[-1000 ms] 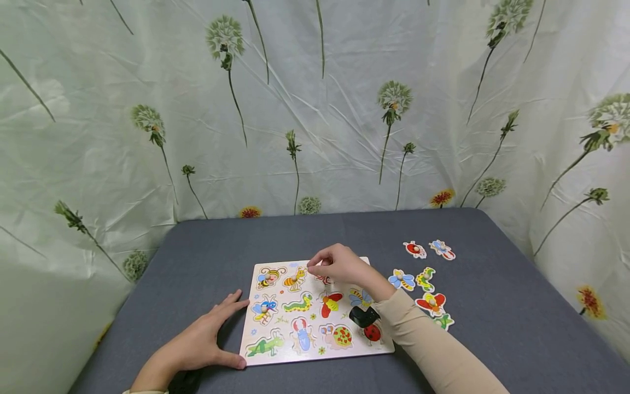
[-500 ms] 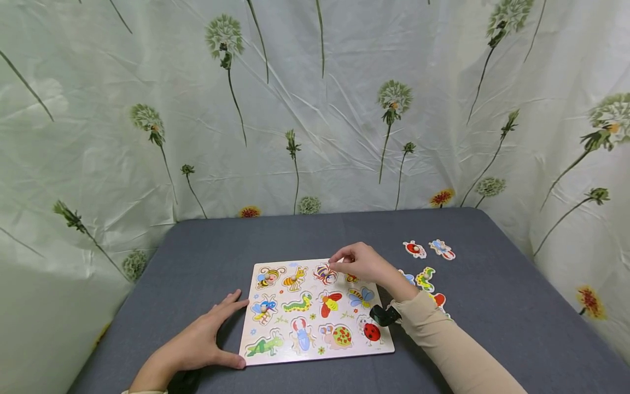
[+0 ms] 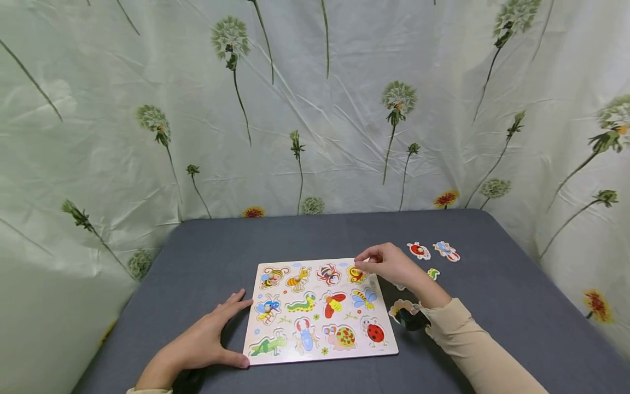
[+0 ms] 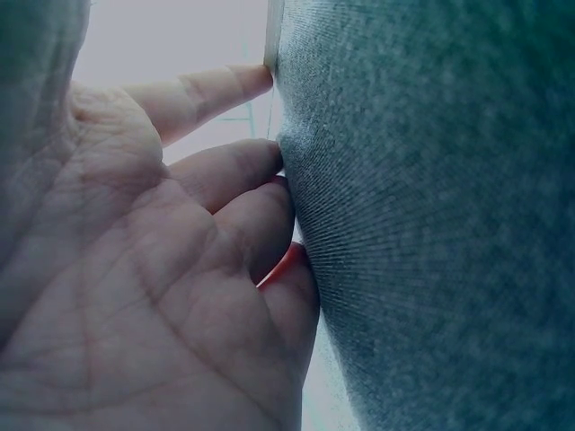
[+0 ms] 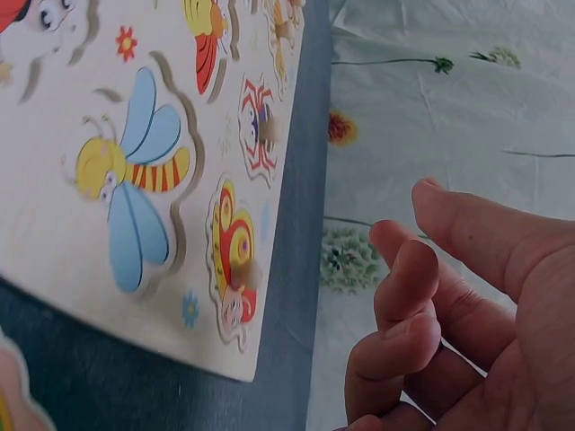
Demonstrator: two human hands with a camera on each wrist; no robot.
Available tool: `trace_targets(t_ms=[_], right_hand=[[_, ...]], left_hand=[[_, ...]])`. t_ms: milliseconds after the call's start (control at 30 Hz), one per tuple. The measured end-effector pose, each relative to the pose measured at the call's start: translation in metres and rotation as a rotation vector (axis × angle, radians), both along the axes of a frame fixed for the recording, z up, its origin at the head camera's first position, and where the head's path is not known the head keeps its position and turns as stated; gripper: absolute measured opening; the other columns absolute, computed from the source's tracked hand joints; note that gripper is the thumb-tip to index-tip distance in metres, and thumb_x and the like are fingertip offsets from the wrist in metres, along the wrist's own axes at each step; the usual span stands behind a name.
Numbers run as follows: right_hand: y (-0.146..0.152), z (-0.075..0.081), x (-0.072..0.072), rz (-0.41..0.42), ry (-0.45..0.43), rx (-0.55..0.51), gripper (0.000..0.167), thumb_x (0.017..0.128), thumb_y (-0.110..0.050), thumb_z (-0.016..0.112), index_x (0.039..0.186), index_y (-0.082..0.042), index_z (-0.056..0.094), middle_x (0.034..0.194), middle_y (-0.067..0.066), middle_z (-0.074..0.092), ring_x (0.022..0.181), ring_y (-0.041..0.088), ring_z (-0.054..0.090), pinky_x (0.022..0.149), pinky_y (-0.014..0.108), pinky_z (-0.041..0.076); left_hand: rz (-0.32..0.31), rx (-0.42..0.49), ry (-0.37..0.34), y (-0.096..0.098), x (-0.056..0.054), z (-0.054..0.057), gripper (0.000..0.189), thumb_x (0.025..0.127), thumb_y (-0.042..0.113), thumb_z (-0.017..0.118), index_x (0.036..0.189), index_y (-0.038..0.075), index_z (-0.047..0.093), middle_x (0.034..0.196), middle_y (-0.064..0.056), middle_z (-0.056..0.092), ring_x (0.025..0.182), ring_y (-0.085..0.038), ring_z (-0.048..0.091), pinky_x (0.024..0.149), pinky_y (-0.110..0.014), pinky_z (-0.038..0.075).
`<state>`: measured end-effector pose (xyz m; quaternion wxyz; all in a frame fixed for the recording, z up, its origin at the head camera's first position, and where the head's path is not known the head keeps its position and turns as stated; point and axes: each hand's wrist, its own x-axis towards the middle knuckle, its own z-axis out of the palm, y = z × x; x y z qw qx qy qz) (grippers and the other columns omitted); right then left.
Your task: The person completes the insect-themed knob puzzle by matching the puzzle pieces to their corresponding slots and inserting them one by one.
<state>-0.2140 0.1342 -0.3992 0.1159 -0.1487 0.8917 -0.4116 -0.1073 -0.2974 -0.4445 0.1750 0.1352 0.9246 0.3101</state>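
A wooden peg puzzle board [image 3: 361, 353] with insect pictures lies on the table. My left hand [image 3: 204, 336] spreads beside its left side, thumb at the near left corner and fingertips at the edge; in the left wrist view its fingers [image 4: 225, 175] reach the edge. Over the board's far right corner hovers my right hand [image 3: 394, 268], near the butterfly piece [image 5: 235, 251]. In the right wrist view its thumb and loosely bent fingers have nothing between them. The knobbed spider piece [image 3: 328, 274] sits left of the butterfly. A dragonfly picture [image 3: 364, 299] is in a recess below.
Right of the board lie a ladybug piece [image 3: 419, 250], a blue and red beetle piece [image 3: 446, 251] and a green piece [image 3: 433, 273]. More loose pieces are partly hidden under the right forearm. A flowered curtain [image 3: 344, 109] hangs behind the table.
My right hand has moved right along the board's far row, from over the spider to beside the butterfly, uncovering both pieces. The left hand stays at the edge. The head view has shifted slightly.
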Motion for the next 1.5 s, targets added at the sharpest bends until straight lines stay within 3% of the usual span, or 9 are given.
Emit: trace_targets(t_ms=[133, 367, 667, 1200, 1500], right_hand=[[0.009, 0.001, 0.004, -0.025, -0.003, 0.005, 0.026, 0.103, -0.026, 0.074, 0.116, -0.005, 0.082, 0.086, 0.015, 0.070, 0.070, 0.016, 0.046, 0.060, 0.027, 0.036], [0.024, 0.005, 0.012, -0.050, 0.025, 0.031, 0.029, 0.103, -0.026, 0.073, 0.117, -0.003, 0.081, 0.077, 0.002, 0.060, 0.070, 0.015, 0.046, 0.061, 0.027, 0.037], [0.053, 0.004, 0.021, -0.083, 0.031, 0.022, 0.030, 0.103, -0.025, 0.073, 0.118, 0.001, 0.079, 0.078, 0.007, 0.062, 0.066, 0.011, 0.045, 0.055, 0.025, 0.036], [0.108, -0.018, 0.034, -0.150, 0.039, 0.084, 0.026, 0.103, -0.024, 0.073, 0.113, -0.002, 0.080, 0.067, -0.005, 0.051, 0.057, 0.010, 0.043, 0.053, 0.027, 0.039], [0.123, -0.023, 0.035, -0.162, 0.061, 0.150, 0.023, 0.100, -0.025, 0.077, 0.109, -0.004, 0.082, 0.067, -0.002, 0.059, 0.059, 0.010, 0.046, 0.056, 0.027, 0.037]], left_hand=[[0.001, 0.002, 0.002, 0.001, 0.000, 0.001, 0.120, 0.066, 0.055, 0.101, 0.166, 0.023, 0.042, 0.180, -0.018, 0.021, 0.162, -0.058, 0.017, 0.119, -0.084, 0.024], [-0.004, 0.007, 0.016, 0.000, 0.001, 0.002, 0.121, 0.066, 0.053, 0.101, 0.166, 0.022, 0.042, 0.179, -0.019, 0.021, 0.162, -0.059, 0.016, 0.120, -0.084, 0.023], [-0.007, 0.014, 0.024, 0.001, 0.001, 0.001, 0.121, 0.065, 0.053, 0.102, 0.166, 0.021, 0.043, 0.179, -0.019, 0.022, 0.162, -0.057, 0.017, 0.121, -0.082, 0.022], [-0.006, 0.015, 0.013, 0.005, 0.000, 0.002, 0.120, 0.066, 0.053, 0.102, 0.166, 0.022, 0.043, 0.179, -0.019, 0.021, 0.162, -0.057, 0.016, 0.121, -0.083, 0.022], [-0.008, 0.013, 0.020, 0.001, 0.001, 0.001, 0.120, 0.066, 0.053, 0.101, 0.166, 0.021, 0.043, 0.179, -0.019, 0.021, 0.162, -0.058, 0.016, 0.121, -0.083, 0.021]])
